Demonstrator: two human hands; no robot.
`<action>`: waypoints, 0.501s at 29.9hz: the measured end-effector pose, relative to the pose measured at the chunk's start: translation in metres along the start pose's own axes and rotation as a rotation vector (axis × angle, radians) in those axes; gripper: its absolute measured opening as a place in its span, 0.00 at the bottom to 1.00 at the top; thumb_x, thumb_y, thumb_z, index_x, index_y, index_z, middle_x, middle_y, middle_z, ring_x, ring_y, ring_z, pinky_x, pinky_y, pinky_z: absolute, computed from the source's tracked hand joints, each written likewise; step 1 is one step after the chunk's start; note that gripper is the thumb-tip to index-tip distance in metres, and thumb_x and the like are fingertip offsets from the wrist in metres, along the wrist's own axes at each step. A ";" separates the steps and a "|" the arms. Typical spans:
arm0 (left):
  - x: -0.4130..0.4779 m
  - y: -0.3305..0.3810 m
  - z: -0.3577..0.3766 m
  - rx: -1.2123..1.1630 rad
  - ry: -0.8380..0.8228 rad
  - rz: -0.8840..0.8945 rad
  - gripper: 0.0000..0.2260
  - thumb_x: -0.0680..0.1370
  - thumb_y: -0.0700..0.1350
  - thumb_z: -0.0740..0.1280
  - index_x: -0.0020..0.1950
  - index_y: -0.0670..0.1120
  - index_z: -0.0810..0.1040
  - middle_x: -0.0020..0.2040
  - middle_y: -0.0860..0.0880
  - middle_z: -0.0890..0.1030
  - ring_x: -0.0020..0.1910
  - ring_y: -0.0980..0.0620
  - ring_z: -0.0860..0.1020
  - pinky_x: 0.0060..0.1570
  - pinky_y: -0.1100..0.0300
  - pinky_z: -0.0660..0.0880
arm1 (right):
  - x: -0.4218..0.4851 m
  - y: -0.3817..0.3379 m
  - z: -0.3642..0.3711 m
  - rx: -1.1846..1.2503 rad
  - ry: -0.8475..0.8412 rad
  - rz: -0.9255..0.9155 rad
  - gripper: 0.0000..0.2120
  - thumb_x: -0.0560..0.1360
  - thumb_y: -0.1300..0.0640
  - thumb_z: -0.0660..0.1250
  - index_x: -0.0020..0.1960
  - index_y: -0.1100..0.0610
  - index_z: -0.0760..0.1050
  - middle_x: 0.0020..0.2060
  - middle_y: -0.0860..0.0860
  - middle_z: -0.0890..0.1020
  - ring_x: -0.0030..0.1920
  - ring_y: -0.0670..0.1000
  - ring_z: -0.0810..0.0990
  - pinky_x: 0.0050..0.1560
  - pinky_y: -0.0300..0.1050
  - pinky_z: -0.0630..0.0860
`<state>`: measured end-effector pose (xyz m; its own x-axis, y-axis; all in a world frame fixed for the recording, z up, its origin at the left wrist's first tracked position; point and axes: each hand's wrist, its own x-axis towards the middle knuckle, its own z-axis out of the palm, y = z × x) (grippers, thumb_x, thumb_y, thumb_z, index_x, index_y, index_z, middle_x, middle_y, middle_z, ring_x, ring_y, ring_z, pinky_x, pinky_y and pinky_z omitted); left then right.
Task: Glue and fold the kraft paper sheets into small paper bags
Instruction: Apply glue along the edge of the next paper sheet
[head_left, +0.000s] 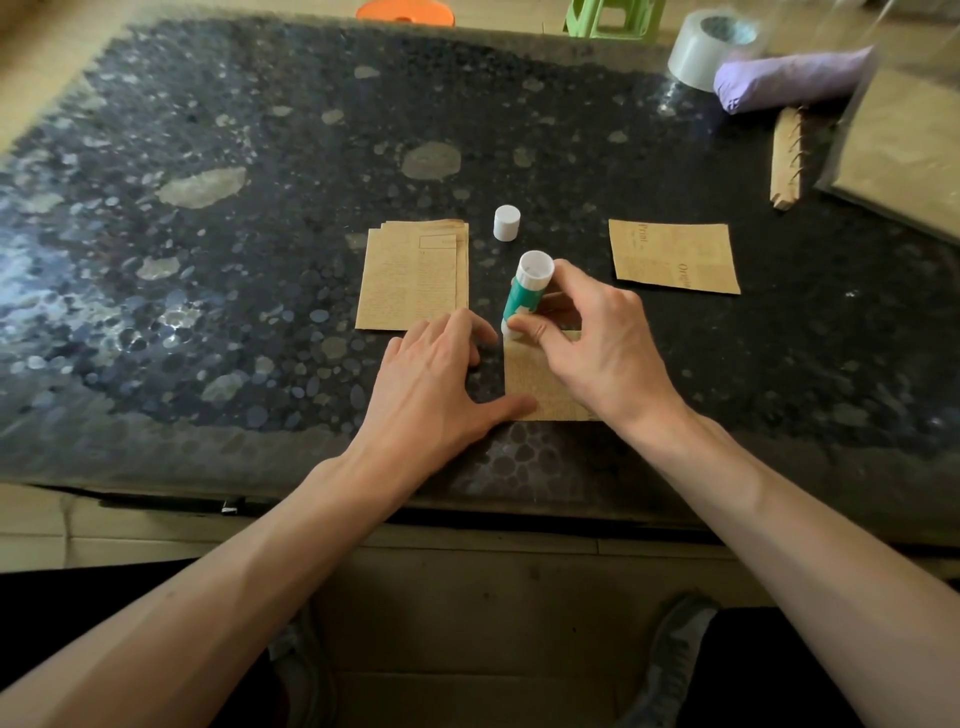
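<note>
Pinching glue stick (521, 297) at kraft sheet (537, 387) far edge — right hand (597, 343); left hand (436, 379) flat, thumb on near corner.

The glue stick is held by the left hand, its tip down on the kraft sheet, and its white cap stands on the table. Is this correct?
Not the left hand: the head view shows the right hand gripping the glue stick. Its tip is down on the kraft sheet, and its white cap stands on the table.
</note>
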<state>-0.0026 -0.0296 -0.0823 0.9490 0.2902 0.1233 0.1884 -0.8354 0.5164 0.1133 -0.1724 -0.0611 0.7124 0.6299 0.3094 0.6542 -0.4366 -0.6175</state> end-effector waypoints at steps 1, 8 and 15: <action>0.000 -0.001 0.000 0.002 0.000 0.001 0.27 0.67 0.70 0.70 0.58 0.56 0.71 0.47 0.60 0.73 0.51 0.57 0.73 0.52 0.58 0.66 | 0.000 0.000 0.000 0.004 -0.002 -0.002 0.15 0.78 0.52 0.75 0.61 0.57 0.78 0.52 0.47 0.85 0.53 0.44 0.83 0.56 0.37 0.80; 0.002 -0.002 0.001 0.032 -0.003 0.000 0.27 0.68 0.71 0.71 0.59 0.56 0.75 0.48 0.60 0.72 0.51 0.58 0.72 0.53 0.59 0.66 | 0.000 0.005 -0.005 0.187 0.046 0.055 0.14 0.76 0.55 0.77 0.59 0.56 0.80 0.50 0.42 0.85 0.54 0.38 0.83 0.55 0.30 0.77; 0.001 -0.003 0.002 0.031 0.024 0.009 0.26 0.68 0.70 0.72 0.58 0.56 0.75 0.47 0.60 0.72 0.49 0.58 0.72 0.51 0.60 0.66 | -0.001 0.006 -0.022 0.320 -0.025 0.135 0.12 0.78 0.56 0.75 0.60 0.53 0.80 0.49 0.42 0.85 0.53 0.42 0.85 0.56 0.38 0.82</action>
<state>-0.0018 -0.0277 -0.0848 0.9444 0.2935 0.1479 0.1883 -0.8519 0.4887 0.1220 -0.1902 -0.0491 0.7783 0.5971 0.1941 0.4388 -0.2961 -0.8484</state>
